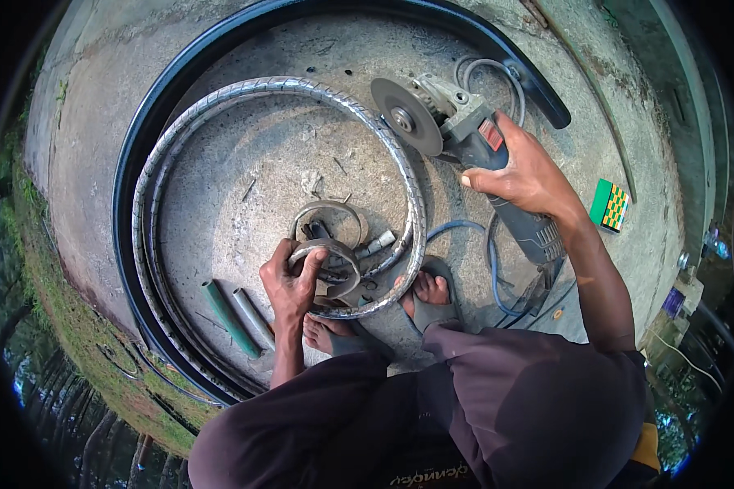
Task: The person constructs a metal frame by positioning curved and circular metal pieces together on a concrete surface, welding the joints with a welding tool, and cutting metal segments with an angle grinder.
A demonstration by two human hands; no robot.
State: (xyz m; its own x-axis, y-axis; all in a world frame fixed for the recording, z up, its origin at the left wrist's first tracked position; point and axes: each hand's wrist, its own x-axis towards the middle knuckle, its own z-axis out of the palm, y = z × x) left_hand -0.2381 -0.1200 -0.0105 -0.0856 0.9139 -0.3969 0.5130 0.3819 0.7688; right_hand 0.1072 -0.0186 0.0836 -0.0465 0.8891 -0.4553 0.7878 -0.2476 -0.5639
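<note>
My right hand (532,169) is wrapped round the body of an angle grinder (520,222), holding it up to the right of the coil. Its round cutting disc (409,118) points up and to the left. The fingers of my left hand (289,281) are closed on a curved grey-brown band (334,247), low over the concrete by my feet. A second thin curved strip (324,204) shows just beyond it. Around the left hand lies a big coil of silver-wrapped hose or tube (279,85), its pale end piece (379,243) near the band.
A black curved length of tubing or channel (143,130) arcs outside the coil. Short green (230,319) and grey (254,319) tube pieces lie to the left. A blue cord (491,253) runs beside my sandalled foot (429,293). A green-and-yellow checkered box (609,205) sits at right.
</note>
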